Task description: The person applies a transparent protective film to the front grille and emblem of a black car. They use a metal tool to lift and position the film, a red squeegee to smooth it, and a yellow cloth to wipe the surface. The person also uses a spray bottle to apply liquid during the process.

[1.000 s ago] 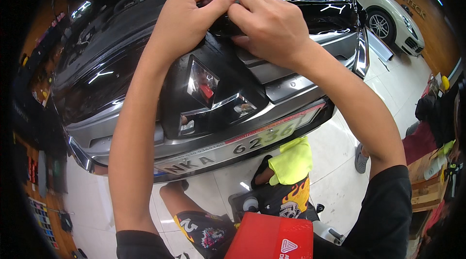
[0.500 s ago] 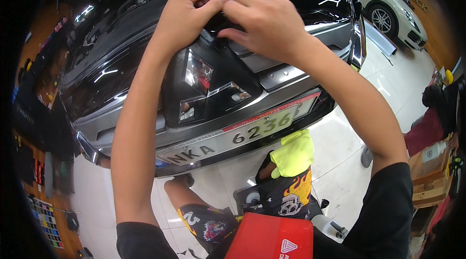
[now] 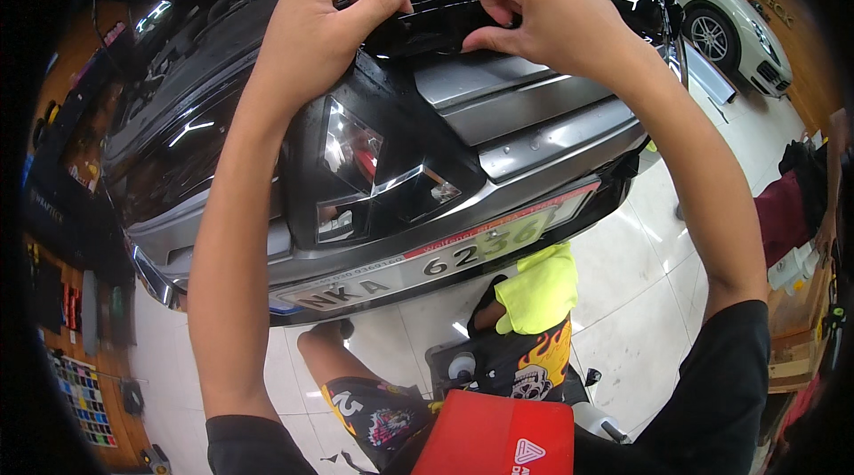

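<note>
Left hand (image 3: pixel 320 30) and right hand (image 3: pixel 543 17) pinch narrow at top edge of dark grille (image 3: pixel 427 30), steadying glossy trim; bumper (image 3: pixel 534 128) below.

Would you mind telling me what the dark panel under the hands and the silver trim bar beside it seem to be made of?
The dark panel looks like glossy black plastic or lacquered bodywork: it mirrors the ceiling lights sharply. The silver trim bar looks like satin metal or metal-look plastic, with soft, brushed reflections. Both hands, left hand and right hand, pinch at the panel's upper edge.
</note>
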{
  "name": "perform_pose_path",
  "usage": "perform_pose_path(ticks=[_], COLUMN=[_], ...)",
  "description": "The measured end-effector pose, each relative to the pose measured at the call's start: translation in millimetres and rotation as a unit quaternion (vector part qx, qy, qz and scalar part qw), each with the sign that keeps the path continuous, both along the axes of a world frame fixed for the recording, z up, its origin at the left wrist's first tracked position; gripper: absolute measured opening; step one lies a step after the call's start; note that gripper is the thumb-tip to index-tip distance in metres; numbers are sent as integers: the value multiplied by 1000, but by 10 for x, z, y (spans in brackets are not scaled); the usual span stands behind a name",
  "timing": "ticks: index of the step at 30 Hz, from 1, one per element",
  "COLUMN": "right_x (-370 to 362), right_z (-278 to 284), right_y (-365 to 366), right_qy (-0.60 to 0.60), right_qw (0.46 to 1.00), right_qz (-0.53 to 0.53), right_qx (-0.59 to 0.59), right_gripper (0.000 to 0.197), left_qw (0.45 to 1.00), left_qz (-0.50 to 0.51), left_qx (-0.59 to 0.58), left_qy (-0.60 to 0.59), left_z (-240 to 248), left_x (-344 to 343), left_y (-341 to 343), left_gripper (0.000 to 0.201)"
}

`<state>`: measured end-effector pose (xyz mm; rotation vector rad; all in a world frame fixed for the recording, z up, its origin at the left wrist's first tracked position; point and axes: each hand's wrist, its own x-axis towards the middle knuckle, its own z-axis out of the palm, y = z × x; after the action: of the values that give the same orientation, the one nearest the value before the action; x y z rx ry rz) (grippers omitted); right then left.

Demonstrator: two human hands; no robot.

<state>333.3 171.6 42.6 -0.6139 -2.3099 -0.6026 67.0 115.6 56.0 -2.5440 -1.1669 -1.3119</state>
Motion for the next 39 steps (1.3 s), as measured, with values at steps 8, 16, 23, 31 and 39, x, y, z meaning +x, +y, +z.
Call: perform_pose_path(ticks=[8,16,23,31,39], right_x=[427,728,521,697,398], right_z=[-229,-330,-124,-477,-608], right_y=[324,385,-92,-313,-520], right_qy=[6,60,85,414,721], right_qw=[993,994,993,764,393], right_qz=[57,37,76,-2,191], right_qx=[101,80,-20,-494,-538], right_gripper=[31,44,34,22,49], left_qw=[1000,1000,1000,999,997], left_qz=[-8,-9,4,28,55], left_qx=[-8,-24,-31,-11,8], left_qy=[-7,0,-2,23,46], left_z=[15,42,23,1,-3], left_x=[0,26,8,48,119], left_y=[-12,-15,-14,-59,-54], left_gripper=[29,27,25,24,23])
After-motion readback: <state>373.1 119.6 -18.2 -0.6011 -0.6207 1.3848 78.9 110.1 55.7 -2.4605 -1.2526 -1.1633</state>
